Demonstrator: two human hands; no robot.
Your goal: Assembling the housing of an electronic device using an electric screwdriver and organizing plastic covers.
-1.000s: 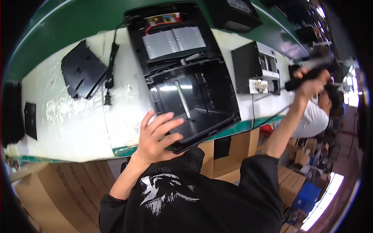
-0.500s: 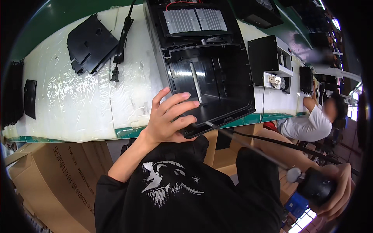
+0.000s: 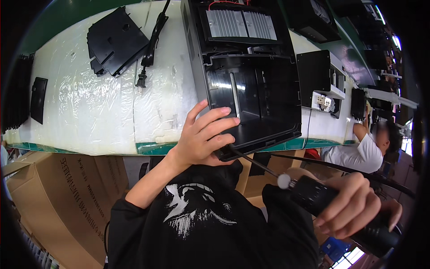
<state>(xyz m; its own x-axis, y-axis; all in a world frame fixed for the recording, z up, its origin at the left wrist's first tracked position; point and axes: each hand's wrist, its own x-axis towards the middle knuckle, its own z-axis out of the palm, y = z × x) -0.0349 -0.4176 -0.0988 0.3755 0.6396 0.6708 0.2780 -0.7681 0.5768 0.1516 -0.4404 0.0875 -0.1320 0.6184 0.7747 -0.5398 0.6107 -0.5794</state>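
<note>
A black plastic appliance housing (image 3: 272, 131) lies on the bench, its open compartment facing up and a metal heat sink (image 3: 227, 24) at its far end. My left hand (image 3: 200, 140) grips the near left corner of the housing, fingers spread over the rim and the thumb side underneath. In my right hand (image 3: 351, 208) is a black electric screwdriver (image 3: 312, 193), fingers wrapped round its body. The tool's long thin shaft (image 3: 257, 165) slants up to the housing's near wall by my left fingers; its tip is hard to make out there.
On the film-covered bench (image 3: 103, 114) lie a black plastic panel (image 3: 117, 42), a power cord with plug (image 3: 142, 80) and a small black plate (image 3: 38, 101). A metal-framed unit (image 3: 316, 76) stands right. Cardboard boxes (image 3: 58, 201) are below. A co-worker (image 3: 349, 157) sits at the right.
My right hand has brought the screwdriver left and up, and its shaft now reaches the housing beside my left hand. The left hand keeps its hold; the whole view has shifted slightly.
</note>
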